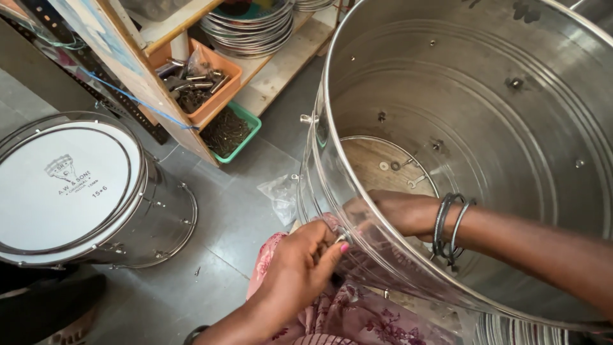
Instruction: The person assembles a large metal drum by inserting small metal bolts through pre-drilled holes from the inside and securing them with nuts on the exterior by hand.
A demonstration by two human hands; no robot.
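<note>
A large open steel drum shell [485, 76] lies tilted across my lap, its shiny rim running from top centre down to the lower right. My right hand [393, 211] reaches inside the shell, bangles on the wrist, fingers pressed against the inner wall near the rim. Outside the shell, my left hand [303, 262] pinches a small metal fitting [340, 239] against the outer wall, just opposite the right hand. What the right hand holds is hidden.
A finished drum with a white head [64, 185] lies on the grey floor at left. A wooden shelf holds an orange tray of metal parts [195, 80], a green tray of screws [230, 131] and stacked steel rings [252, 29]. A small plastic bag [280, 195] lies nearby.
</note>
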